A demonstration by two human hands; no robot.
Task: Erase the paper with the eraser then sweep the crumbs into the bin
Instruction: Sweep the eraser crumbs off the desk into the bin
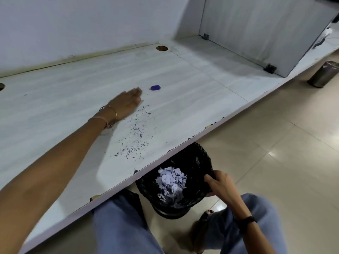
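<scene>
- white table (55,107) with a faint wood grain; its front edge (207,127) is chipped in several places
- round cable hole (162,48) in the table near the wall; second hole (1,87) cut off at the left border
- pale wall (73,24) behind the table
- white divider panel (256,24) upright on the table at the right, with a dark bracket (270,68) at its foot
- glossy beige tiled floor (275,143)
- metal canister (323,74) standing on the floor, far right
</scene>
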